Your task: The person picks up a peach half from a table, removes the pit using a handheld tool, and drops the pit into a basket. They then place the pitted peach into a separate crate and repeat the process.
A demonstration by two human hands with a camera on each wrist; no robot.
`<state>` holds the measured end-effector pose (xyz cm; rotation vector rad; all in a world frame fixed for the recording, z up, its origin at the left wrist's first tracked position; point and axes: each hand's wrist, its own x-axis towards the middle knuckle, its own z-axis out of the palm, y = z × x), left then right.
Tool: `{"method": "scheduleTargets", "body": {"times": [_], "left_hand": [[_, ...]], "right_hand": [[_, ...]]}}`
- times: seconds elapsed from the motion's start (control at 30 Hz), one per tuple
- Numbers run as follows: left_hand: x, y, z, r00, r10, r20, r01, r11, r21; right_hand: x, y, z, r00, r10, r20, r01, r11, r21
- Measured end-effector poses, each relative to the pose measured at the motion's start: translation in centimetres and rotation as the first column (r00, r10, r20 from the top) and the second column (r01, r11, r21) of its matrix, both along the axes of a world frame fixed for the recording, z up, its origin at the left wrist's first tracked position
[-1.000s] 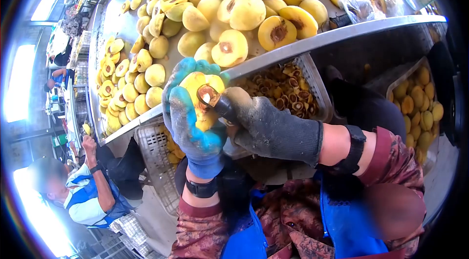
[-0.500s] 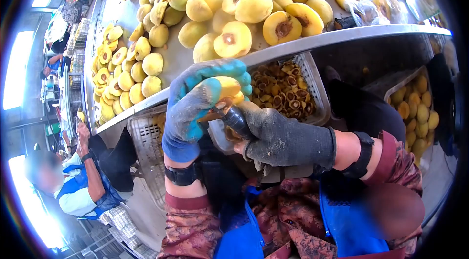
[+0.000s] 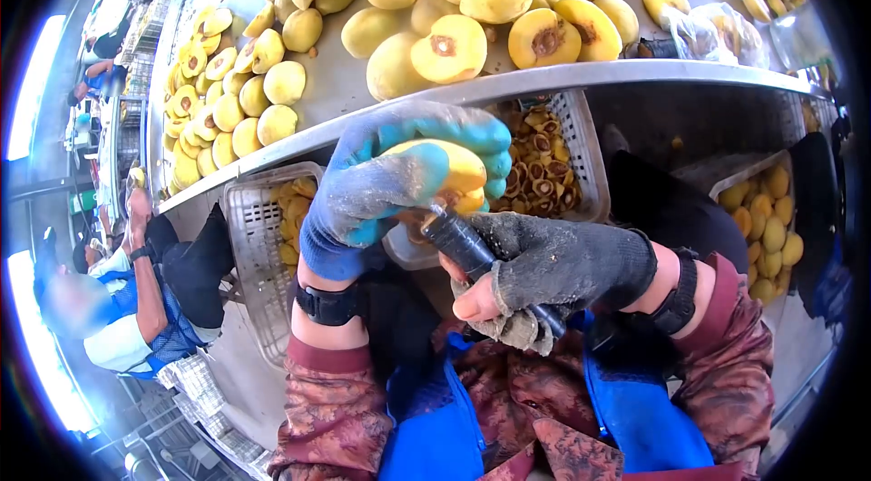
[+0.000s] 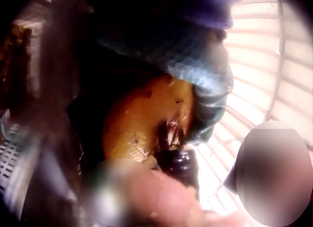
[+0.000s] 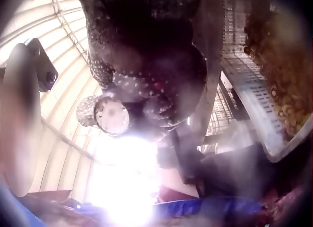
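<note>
My left hand (image 3: 381,177), in a blue and teal glove, holds a yellow peach half (image 3: 464,171) in curled fingers, just in front of the table edge. Its rounded skin side shows in the head view. A dark grey glove with a bare thumb tip covers my right hand (image 3: 567,268), which grips the black handle (image 3: 464,247) of a coring tool. The tool's tip meets the underside of the fruit. In the left wrist view, wet orange flesh (image 4: 137,121) shows beside the handle (image 4: 180,163), and the blade itself is mostly hidden.
Many peach halves (image 3: 449,50) lie on the steel table, whose raised rim (image 3: 349,118) runs just beyond my hands. Below stand a basket of pit scraps (image 3: 544,168), a white basket (image 3: 254,254) at left and a crate of peaches (image 3: 767,218) at right. Another person (image 3: 154,299) sits at left.
The peach half's cut face was toward the camera with the tool at its pit; my left hand has turned it over. My right hand has moved lower and right, its bare thumb now showing along the handle.
</note>
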<state>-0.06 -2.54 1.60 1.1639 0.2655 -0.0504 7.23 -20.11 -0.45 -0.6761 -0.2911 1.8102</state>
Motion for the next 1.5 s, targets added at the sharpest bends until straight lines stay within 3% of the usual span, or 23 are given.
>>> {"method": "scheduleTargets", "body": {"times": [0.13,0.23,0.3,0.4,0.47,0.5,0.53,0.57,0.6,0.67,0.77,0.8,0.87,0.93,1.0,1.1,1.17,1.23,1.3,1.33,1.37,1.43,1.5], "left_hand": [[0.7,-0.6,-0.5,0.99,0.116,0.086,-0.106,0.988,-0.109],[1.3,-1.4,-1.1,0.952,0.271,0.14,-0.261,0.962,-0.082],[1.4,-1.3,-1.5,0.925,0.341,0.165,-0.325,0.938,-0.12],[0.7,-1.5,-1.3,0.861,0.427,0.278,-0.406,0.904,-0.131],[0.1,0.0,-0.1,0.845,0.533,0.046,-0.5,0.818,-0.284],[-1.1,1.0,-0.4,0.813,0.553,0.183,-0.582,0.785,0.213],[-2.7,2.1,0.0,0.782,0.577,0.235,-0.623,0.716,0.316],[-4.2,3.2,0.3,0.749,0.599,0.284,-0.659,0.629,0.413],[-5.8,4.4,1.1,0.704,0.672,0.23,-0.708,0.689,0.153],[-9.9,8.5,1.2,0.787,0.572,0.233,-0.524,0.419,0.742],[-12.5,12.4,0.7,0.87,0.443,0.217,-0.26,0.039,0.965],[-11.1,11.4,1.1,0.896,0.389,0.215,-0.234,0.001,0.972],[-5.2,7.9,2.3,0.937,0.274,0.218,-0.203,-0.081,0.976],[-0.1,5.8,1.8,0.968,0.079,0.239,-0.235,-0.06,0.97],[4.2,4.5,0.1,0.982,0.035,0.187,-0.184,-0.083,0.979],[7.4,3.8,-1.3,0.993,0.014,-0.117,0.117,-0.045,0.992],[8.0,3.4,-1.0,0.993,0.019,-0.121,0.121,0.006,0.993],[8.1,2.7,-0.9,1.0,-0.002,-0.029,0.029,0.048,0.998],[8.0,2.8,-1.9,0.997,0.046,0.06,-0.068,0.212,0.975],[8.0,3.2,-2.9,0.992,0.076,0.103,-0.121,0.29,0.949],[8.3,4.0,-4.7,0.969,0.13,0.212,-0.248,0.577,0.778],[8.5,3.7,-3.3,0.977,0.066,0.204,-0.211,0.445,0.87],[8.3,2.7,-1.1,0.995,0.042,0.091,-0.099,0.323,0.941]], "right_hand": [[0.6,0.1,0.4,0.998,-0.026,-0.055,0.026,1.0,0.009],[0.3,1.0,1.2,0.875,-0.197,0.442,0.196,0.979,0.049],[-0.5,1.6,-0.3,0.59,-0.331,0.737,0.232,0.943,0.239],[-1.0,2.1,-2.7,-0.089,-0.518,0.851,0.087,0.847,0.524],[-1.3,1.6,-2.3,-0.284,-0.277,0.918,-0.009,0.958,0.287],[-1.3,1.5,-2.4,-0.367,-0.214,0.905,-0.045,0.976,0.213],[-1.1,1.2,-2.6,-0.449,-0.15,0.881,-0.069,0.989,0.133],[-0.5,0.9,-3.7,-0.634,-0.154,0.758,-0.157,0.985,0.069],[-0.3,0.6,-5.2,-0.664,-0.031,0.747,-0.15,0.984,-0.092],[0.3,0.2,-7.5,-0.71,0.213,0.671,-0.106,0.909,-0.402],[0.9,-0.1,-3.4,-0.704,0.153,0.694,-0.079,0.954,-0.29],[1.0,-0.1,-2.8,-0.723,0.133,0.678,-0.068,0.963,-0.261],[1.2,0.0,-2.6,-0.563,0.037,0.825,-0.074,0.993,-0.095],[1.6,0.0,-2.3,-0.404,-0.068,0.912,-0.058,0.997,0.049],[2.1,-0.2,-2.1,-0.25,-0.168,0.953,-0.038,0.986,0.164],[3.5,-0.1,-0.7,-0.25,-0.32,0.914,0.112,0.928,0.355],[5.2,0.4,-2.2,-0.278,-0.546,0.79,0.185,0.777,0.602],[6.1,0.3,-0.1,0.046,-0.461,0.886,0.43,0.81,0.399],[6.7,0.4,1.4,0.3,-0.441,0.846,0.575,0.791,0.209],[6.9,0.4,1.4,0.271,-0.462,0.844,0.593,0.771,0.232],[7.2,0.4,1.1,0.241,-0.483,0.842,0.61,0.75,0.256],[7.8,0.6,-0.5,0.1,-0.537,0.837,0.61,0.698,0.375],[7.7,0.5,-0.9,0.14,-0.561,0.816,0.637,0.682,0.36]]}}
